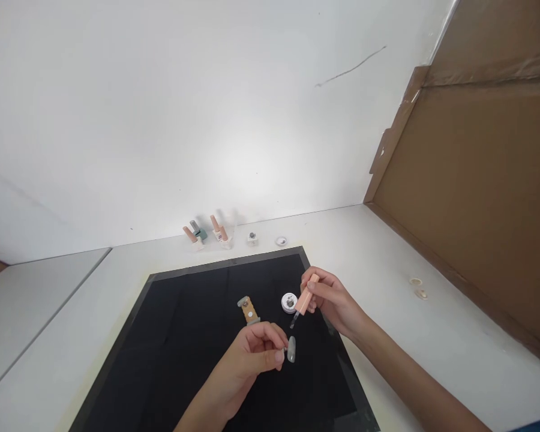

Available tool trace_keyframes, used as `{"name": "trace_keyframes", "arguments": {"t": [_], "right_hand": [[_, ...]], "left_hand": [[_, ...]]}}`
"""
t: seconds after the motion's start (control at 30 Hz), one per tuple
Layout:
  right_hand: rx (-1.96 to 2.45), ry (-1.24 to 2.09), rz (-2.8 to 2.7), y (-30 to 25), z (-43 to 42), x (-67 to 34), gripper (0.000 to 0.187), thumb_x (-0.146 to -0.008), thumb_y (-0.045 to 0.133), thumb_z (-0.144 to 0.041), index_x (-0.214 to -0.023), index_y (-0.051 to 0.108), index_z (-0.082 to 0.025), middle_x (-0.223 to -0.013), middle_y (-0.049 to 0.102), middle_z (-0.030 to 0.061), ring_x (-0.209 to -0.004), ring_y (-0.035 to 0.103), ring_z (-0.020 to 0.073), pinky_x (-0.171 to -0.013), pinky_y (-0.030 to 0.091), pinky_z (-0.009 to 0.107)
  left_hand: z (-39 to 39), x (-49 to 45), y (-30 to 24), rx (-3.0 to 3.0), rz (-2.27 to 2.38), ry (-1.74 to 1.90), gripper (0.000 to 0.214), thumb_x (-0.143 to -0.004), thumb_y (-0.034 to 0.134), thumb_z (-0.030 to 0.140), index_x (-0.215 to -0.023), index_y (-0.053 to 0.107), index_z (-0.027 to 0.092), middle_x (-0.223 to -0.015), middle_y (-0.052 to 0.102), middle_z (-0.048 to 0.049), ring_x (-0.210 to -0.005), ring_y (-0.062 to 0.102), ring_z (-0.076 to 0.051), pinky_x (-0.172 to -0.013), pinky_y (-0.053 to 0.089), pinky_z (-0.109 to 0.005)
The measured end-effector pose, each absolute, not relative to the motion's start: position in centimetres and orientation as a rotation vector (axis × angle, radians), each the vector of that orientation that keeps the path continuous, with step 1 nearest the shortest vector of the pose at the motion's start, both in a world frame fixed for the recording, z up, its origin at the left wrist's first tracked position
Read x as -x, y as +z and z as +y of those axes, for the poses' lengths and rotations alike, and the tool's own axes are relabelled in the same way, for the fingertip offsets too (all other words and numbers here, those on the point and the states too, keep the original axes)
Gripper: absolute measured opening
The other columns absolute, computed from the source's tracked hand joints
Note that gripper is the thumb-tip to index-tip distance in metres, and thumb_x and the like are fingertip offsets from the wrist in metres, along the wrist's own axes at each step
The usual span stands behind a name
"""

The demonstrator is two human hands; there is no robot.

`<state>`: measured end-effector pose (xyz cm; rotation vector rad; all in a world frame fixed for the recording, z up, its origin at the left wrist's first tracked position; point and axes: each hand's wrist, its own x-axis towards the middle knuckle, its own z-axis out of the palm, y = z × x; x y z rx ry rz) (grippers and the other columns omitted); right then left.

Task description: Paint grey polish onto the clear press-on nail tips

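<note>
My left hand [252, 351] is closed in a pinch on a small stick carrying a grey false nail [291, 349], held over the black mat [180, 336]. My right hand [330, 297] grips a nail polish brush by its peach cap [306, 295]; the brush tip [293, 321] points down toward the nail, a little above it. A small white open jar [289, 302] sits on the mat just left of the right hand. A tan nail holder stand [249, 309] stands on the mat behind my left hand.
Several polish bottles [207, 233] stand along the white wall, with a small jar [252, 238] and a lid [281, 240] beside them. A large cardboard sheet [477, 198] leans at the right. Two small round items [417, 287] lie on the white table.
</note>
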<state>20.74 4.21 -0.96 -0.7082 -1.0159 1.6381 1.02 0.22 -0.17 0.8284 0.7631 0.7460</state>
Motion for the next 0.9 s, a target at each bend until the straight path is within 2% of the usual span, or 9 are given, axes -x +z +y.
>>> {"name": "trace_keyframes", "arguments": {"t": [0.27,0.9], "right_hand": [[0.553,1.669,-1.121,-0.34,3.83,-20.74,0.022,-0.073,0.072,-0.034,-0.07,0.058,-0.016,-0.057,0.048,-0.0035,-0.049,0.042,0.0086,-0.047,0.033,0.022],[0.621,1.658,-1.157,-0.48,4.18,-21.0,0.02,-0.074,0.071,-0.032,-0.072,0.059,-0.016,-0.061,0.054,-0.0017,-0.049,0.043,0.008,-0.047,0.033,0.021]], "left_hand": [[0.15,-1.09,0.21,-0.829,0.813,0.784,0.015,-0.057,0.08,0.018,-0.058,0.065,0.015,-0.072,0.056,-0.0002,-0.059,0.046,-0.01,-0.057,0.034,-0.024],[-0.09,-1.29,0.28,-0.877,0.77,0.702,0.016,-0.055,0.082,0.018,-0.056,0.067,0.015,-0.07,0.058,-0.0012,-0.065,0.049,-0.012,-0.058,0.034,-0.023]]}}
